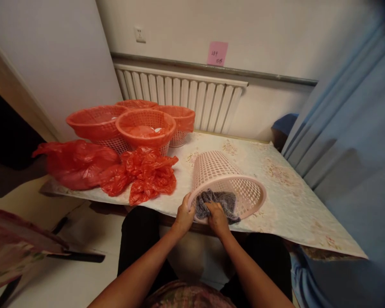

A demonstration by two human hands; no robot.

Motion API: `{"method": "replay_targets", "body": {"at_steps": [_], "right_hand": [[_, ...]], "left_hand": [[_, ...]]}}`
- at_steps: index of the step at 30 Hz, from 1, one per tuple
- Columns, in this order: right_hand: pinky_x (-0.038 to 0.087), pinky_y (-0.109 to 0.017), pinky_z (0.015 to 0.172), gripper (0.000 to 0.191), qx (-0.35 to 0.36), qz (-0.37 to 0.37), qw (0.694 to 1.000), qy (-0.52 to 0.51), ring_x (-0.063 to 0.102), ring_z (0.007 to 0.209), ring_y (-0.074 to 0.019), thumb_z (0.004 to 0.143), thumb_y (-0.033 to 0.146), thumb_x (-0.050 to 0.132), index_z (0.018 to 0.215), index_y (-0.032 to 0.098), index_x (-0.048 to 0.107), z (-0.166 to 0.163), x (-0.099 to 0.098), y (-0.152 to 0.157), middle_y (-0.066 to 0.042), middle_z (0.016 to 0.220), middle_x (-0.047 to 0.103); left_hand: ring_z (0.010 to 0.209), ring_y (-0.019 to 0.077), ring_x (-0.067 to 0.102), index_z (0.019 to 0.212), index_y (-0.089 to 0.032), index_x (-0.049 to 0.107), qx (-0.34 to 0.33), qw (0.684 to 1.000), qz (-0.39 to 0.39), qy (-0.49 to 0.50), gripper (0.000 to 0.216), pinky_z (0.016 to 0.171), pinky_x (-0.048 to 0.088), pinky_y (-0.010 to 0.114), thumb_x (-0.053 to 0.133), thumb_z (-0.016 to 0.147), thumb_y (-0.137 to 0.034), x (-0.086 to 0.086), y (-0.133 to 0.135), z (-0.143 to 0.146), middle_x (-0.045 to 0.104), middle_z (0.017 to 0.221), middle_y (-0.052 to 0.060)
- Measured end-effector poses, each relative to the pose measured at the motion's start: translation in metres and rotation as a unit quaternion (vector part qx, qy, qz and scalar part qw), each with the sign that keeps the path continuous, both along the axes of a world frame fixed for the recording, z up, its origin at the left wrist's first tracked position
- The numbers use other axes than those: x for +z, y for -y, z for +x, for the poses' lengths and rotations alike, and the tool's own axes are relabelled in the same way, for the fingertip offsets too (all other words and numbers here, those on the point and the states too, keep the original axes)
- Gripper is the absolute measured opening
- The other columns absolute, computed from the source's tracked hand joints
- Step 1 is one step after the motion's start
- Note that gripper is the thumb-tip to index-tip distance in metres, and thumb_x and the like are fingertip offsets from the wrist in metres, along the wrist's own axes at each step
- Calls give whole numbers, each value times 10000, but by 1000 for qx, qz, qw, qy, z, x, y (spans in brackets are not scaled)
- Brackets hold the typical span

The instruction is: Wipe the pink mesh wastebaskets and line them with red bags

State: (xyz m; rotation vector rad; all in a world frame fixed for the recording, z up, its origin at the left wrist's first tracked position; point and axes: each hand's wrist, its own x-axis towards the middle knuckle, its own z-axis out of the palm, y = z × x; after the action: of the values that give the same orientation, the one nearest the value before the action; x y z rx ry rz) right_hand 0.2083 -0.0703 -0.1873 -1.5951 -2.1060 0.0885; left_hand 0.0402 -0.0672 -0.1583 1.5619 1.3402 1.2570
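A pink perforated plastic wastebasket [213,164] lies on its side on the table, its mouth facing me. My left hand [184,216] grips the basket's rim at the left, fingers closed round it. At the mouth, my right hand [217,217] is closed on a dark grey cloth [226,201] and presses it against the inside of the lower wall near the rim. Part of the cloth hangs over the rim toward the table. The right fingertips are partly hidden in its folds.
Several wastebaskets lined with red bags [146,117] stand at the back left. Crumpled red plastic bags [150,173] lie before them on the flower-patterned tablecloth [279,171]. A radiator [179,90] is behind, a blue curtain [349,115] at the right, a chair [19,244] at lower left.
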Motion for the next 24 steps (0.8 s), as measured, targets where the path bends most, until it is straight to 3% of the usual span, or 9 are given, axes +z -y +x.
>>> {"method": "replay_targets", "body": {"at_steps": [5,10,14,16,19,21,24], "right_hand": [[422,-343,906,576,-29,-17,996,-87,537,1003,-239,631,20,394,1129,201,619,-2,-7,-3,-70,1049,650],[384,-392,998,615,-18,3,995,-100,488,1141,-250,608,15,406,1163,184,610,-1,-20,5,-94,1178,608],[429,-425,974,606,-15,-45,978,-201,558,1082,-254,557,40,435,1106,182,650,4,-19,8,-83,1089,658],[447,-436,964,588,-11,-76,958,-277,596,1052,-250,563,60,451,1099,187,657,8,-7,13,-69,1062,681],[458,-436,963,547,-13,-76,928,-365,616,1048,-246,603,100,491,1118,194,650,19,26,31,-56,1086,685],[461,-425,963,502,-17,-51,921,-386,614,1057,-247,636,139,538,1122,192,649,30,54,46,-57,1105,680],[449,-406,979,468,-31,-2,924,-382,597,1084,-248,674,218,608,1141,196,639,57,94,66,-63,1142,663]], "left_hand": [[1119,217,575,1304,-168,412,-10,1000,-6,12,593,994,445,402,525,729,-77,-17,0,0,595,1236,106],[1026,220,610,1203,-159,508,-3,998,-59,22,482,954,464,398,531,725,-102,-38,0,-3,652,1116,93],[1032,224,600,1142,-126,552,-5,996,-73,50,399,961,455,389,561,744,-158,-41,-1,-7,654,1098,102],[987,219,613,1142,-125,549,-10,992,-100,72,397,903,496,379,573,747,-166,-37,-2,-9,644,1103,104],[818,186,636,1188,-143,501,-21,978,-172,120,424,659,570,317,570,773,-194,-28,-4,-11,610,1137,109],[769,171,631,1208,-144,467,-21,972,-188,138,432,554,565,279,560,790,-200,-22,-6,-12,578,1167,121],[758,164,633,1212,-140,437,-10,974,-180,136,429,536,570,274,546,799,-182,-19,-11,-13,555,1164,125]]}}
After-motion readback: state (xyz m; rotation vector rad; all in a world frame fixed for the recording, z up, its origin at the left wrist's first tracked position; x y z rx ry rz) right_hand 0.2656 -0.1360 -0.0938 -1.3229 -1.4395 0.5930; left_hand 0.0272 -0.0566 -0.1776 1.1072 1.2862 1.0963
